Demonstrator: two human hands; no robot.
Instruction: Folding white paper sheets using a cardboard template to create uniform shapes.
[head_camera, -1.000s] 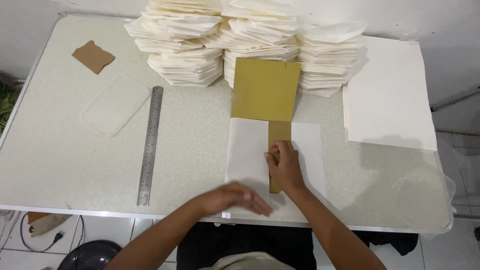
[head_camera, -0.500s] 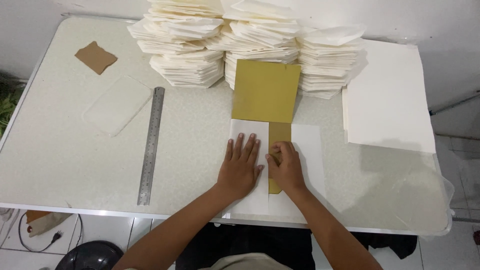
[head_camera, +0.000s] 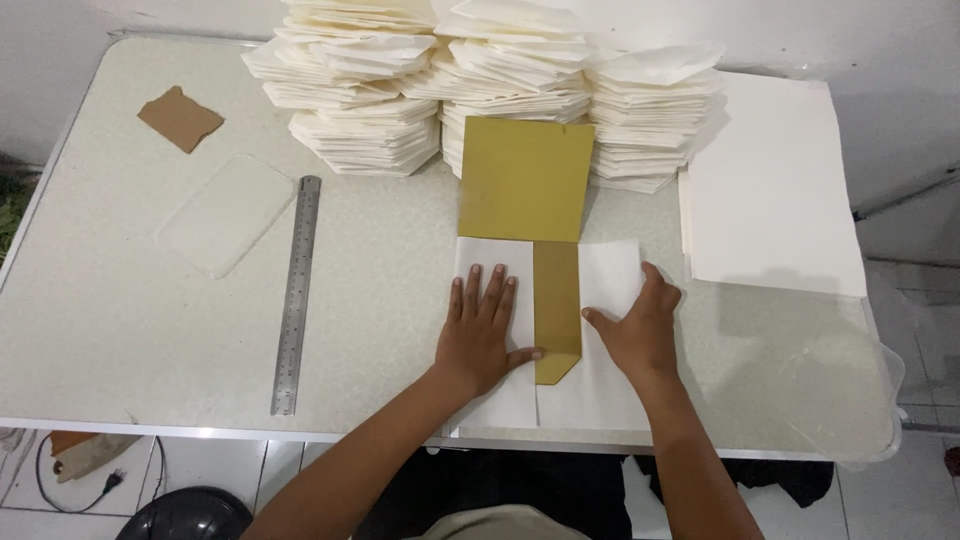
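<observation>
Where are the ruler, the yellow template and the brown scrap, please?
ruler (head_camera: 295, 295), head view, mid blade.
yellow template (head_camera: 525, 180), head view, middle of wide part.
brown scrap (head_camera: 180, 118), head view, its centre.

Matt white paper sheet (head_camera: 610, 380), mustard card template (head_camera: 525, 180), shiny steel ruler (head_camera: 297, 290).

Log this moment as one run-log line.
left hand: flat on white sheet | right hand: pressing sheet's right flap | mustard template: partly wrapped | ruler: left, untouched | folded stacks: behind
</observation>
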